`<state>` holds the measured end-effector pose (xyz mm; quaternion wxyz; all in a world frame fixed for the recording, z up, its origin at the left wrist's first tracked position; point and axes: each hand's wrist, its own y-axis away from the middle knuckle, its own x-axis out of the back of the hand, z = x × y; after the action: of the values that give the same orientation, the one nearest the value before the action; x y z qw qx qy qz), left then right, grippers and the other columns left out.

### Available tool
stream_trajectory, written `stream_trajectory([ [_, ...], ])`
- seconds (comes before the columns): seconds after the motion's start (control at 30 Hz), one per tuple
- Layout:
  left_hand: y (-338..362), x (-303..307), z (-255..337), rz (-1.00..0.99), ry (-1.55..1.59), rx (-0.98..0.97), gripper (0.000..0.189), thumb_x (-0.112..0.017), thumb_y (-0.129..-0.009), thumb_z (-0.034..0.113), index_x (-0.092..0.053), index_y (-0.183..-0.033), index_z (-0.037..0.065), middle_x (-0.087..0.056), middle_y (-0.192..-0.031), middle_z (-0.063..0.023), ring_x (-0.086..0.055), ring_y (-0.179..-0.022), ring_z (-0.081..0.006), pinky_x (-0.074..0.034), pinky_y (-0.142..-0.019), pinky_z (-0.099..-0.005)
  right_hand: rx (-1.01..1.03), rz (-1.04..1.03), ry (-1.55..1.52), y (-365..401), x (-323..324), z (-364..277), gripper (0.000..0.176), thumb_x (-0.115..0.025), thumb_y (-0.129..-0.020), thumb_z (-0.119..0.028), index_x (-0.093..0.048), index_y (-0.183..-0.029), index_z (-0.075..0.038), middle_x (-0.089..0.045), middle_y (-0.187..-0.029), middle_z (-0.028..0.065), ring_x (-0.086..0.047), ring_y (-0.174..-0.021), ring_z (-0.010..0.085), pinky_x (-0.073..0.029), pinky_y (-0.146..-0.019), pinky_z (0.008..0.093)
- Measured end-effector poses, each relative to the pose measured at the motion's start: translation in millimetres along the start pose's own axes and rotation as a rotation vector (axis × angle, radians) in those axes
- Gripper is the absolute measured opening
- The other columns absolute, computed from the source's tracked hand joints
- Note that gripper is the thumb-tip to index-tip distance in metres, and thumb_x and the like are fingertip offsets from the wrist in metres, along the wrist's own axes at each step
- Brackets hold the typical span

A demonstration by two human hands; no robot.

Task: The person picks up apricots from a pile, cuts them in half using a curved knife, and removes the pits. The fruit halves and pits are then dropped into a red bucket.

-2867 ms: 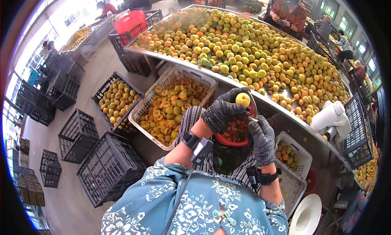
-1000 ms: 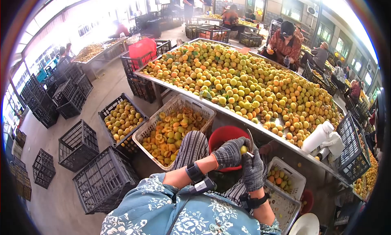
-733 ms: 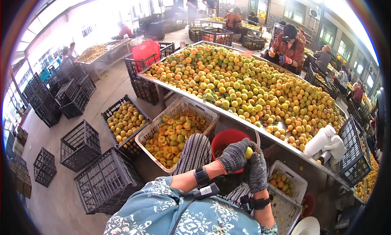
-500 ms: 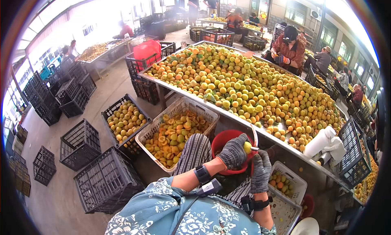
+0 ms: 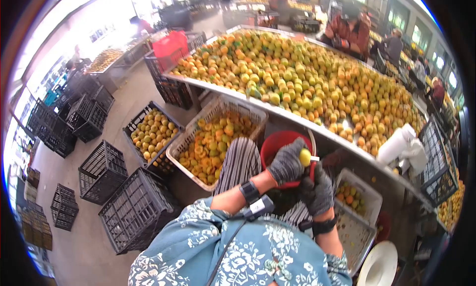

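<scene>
Apricot (image 5: 305, 157), likely firm, best pinched by its sides; left hand (image 5: 287, 163) clamps it near the table's edge (image 5: 317, 124), right hand (image 5: 318, 193) grips a tool (image 5: 315, 159).

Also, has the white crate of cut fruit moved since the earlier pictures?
No. Against the big table, the white crate still sits by the near edge, beside the black fruit crate.

On the grey floor (image 5: 91, 231) at picture left, several dark plastic crates (image 5: 136, 209), some in stacks farther back. Behind, a bright red bag-like thing (image 5: 170, 45) in a black crate (image 5: 171, 87). Across, a person in rust-coloured top (image 5: 351, 32), a bit blurred; farther right, a person in grey (image 5: 393, 47). At lower right, a round white thing (image 5: 378, 266), partly cut by picture edge.
</scene>
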<state>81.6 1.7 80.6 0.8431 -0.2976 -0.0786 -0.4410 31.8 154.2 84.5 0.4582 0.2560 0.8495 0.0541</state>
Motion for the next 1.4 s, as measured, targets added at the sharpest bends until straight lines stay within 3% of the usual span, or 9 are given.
stream_trajectory([
  [0.17, -4, 2, 9, -0.004, 0.249, -0.006, 0.027, -0.070, -0.070, 0.008, -0.053, -0.089, 0.005, -0.060, -0.077, -0.0176, -0.062, -0.075, -0.0374, -0.049, -0.065, -0.0389, 0.019, -0.036, -0.031, 9, -13, -3, 0.042, -0.043, -0.096, -0.053, -0.053, -0.084, -0.015, -0.038, -0.048, -0.0041, -0.037, -0.036, 0.0113, -0.029, -0.035, 0.0243],
  [0.37, -3, 5, 10, -0.012, 0.148, -0.039, 0.033, -0.073, -0.066, 0.001, -0.054, -0.092, 0.007, -0.060, -0.078, -0.0108, -0.063, -0.074, -0.0257, -0.050, -0.066, -0.0360, -0.003, -0.045, -0.094, 14, -14, -2, 0.041, -0.045, -0.095, -0.053, -0.054, -0.088, -0.014, -0.042, -0.050, -0.0045, -0.039, -0.037, 0.0101, -0.031, -0.036, 0.0239],
  [0.43, -4, 6, 7, -0.080, 0.558, 0.196, 0.038, -0.073, -0.064, -0.004, -0.055, -0.094, 0.010, -0.058, -0.082, -0.0035, -0.059, -0.072, -0.0185, -0.051, -0.067, -0.0338, 0.006, -0.135, -0.095, 22, -16, -4, 0.040, -0.046, -0.095, -0.053, -0.055, -0.089, -0.014, -0.042, -0.050, -0.0047, -0.038, -0.037, 0.0092, -0.030, -0.036, 0.0231],
  [0.6, -7, 31, 2, -0.154, 0.734, 0.277, 0.051, -0.072, -0.058, -0.010, -0.055, -0.102, 0.011, -0.057, -0.084, 0.0008, -0.053, -0.070, -0.0075, -0.048, -0.060, -0.0209, 0.173, -0.096, -0.036, 32, -19, -18, 0.040, -0.051, -0.093, -0.052, -0.056, -0.099, -0.013, -0.043, -0.053, -0.0048, -0.037, -0.037, 0.0065, -0.030, -0.036, 0.0209],
  [0.7, -9, 36, 13, -0.202, 0.880, 0.312, 0.061, -0.075, -0.057, -0.010, -0.056, -0.112, 0.010, -0.056, -0.089, 0.0036, -0.054, -0.083, -0.0098, -0.049, -0.075, -0.0253, 0.351, -0.025, 0.313, 35, -27, -25, 0.040, -0.053, -0.094, -0.049, -0.058, -0.103, -0.010, -0.048, -0.057, -0.0034, -0.040, -0.039, 0.0062, -0.032, -0.037, 0.0204],
  [0.8, -5, 42, 21, -0.283, 1.000, 0.370, 0.054, -0.072, -0.071, 0.004, -0.053, -0.121, 0.007, -0.058, -0.086, -0.0027, -0.054, -0.068, -0.0096, -0.049, -0.059, -0.0223, 0.463, 0.118, 0.462, 26, -15, -19, 0.031, -0.057, -0.095, -0.036, -0.060, -0.107, -0.008, -0.054, -0.062, -0.0018, -0.045, -0.043, 0.0053, -0.032, -0.038, 0.0189],
  [0.87, -3, 41, 20, -0.287, 1.134, 0.442, 0.054, -0.072, -0.074, 0.009, -0.052, -0.124, 0.006, -0.059, -0.087, -0.0044, -0.056, -0.068, -0.0119, -0.050, -0.061, -0.0240, 0.466, 0.166, 0.514, 24, -7, -18, 0.024, -0.058, -0.095, -0.027, -0.061, -0.108, -0.006, -0.056, -0.062, -0.0016, -0.045, -0.044, 0.0043, -0.030, -0.038, 0.0180],
  [1.1, -2, 35, 15, -0.221, 1.403, 0.377, 0.056, -0.070, -0.082, 0.021, -0.047, -0.130, 0.002, -0.063, -0.104, -0.0154, -0.065, -0.091, -0.0281, -0.055, -0.081, -0.0383, 0.520, 0.139, 0.577, 30, -10, -5, 0.022, -0.056, -0.096, -0.024, -0.061, -0.107, -0.007, -0.054, -0.061, -0.0029, -0.042, -0.044, 0.0025, -0.028, -0.038, 0.0175],
  [1.4, -3, 36, 16, -0.259, 1.392, 0.346, 0.061, -0.069, -0.084, 0.028, -0.043, -0.133, 0.002, -0.058, -0.117, -0.0239, -0.060, -0.109, -0.0348, -0.051, -0.093, -0.0438, 0.551, 0.103, 0.572, 31, -28, 5, 0.026, -0.058, -0.095, -0.028, -0.060, -0.107, -0.006, -0.052, -0.063, -0.0043, -0.041, -0.049, 0.0023, -0.028, -0.042, 0.0171],
])
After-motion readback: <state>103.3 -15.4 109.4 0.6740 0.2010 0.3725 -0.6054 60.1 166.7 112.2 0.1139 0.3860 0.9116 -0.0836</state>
